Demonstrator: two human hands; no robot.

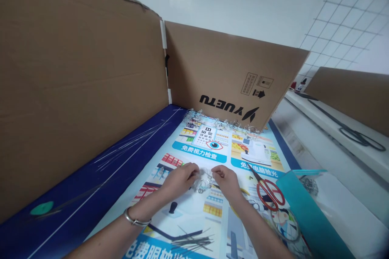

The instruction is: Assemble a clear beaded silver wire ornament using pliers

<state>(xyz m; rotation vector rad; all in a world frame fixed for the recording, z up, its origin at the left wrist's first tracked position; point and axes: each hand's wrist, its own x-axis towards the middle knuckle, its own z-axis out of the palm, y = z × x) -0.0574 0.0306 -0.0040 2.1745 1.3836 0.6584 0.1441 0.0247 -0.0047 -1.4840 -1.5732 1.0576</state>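
Observation:
Between my hands, near the middle of the printed sheet, is a small tangle of clear beads and thin wire (203,181). My left hand (182,178), with a silver bangle on its wrist, has its fingers pinched at the left edge of this beadwork. On the opposite side my right hand (226,181) has thumb and fingertips pressed together at its edge. Red-handled scissors (270,194) lie right of my right hand. Several short dark wires (194,243) are spread on the sheet closer to me.
Cardboard panels (237,73) stand behind and to the left. Beaded wire pieces (225,124) line the back. Long thin wires (127,145) and a green object (41,208) lie left. At right are a teal-edged bag (313,214) and a wire coil (285,224).

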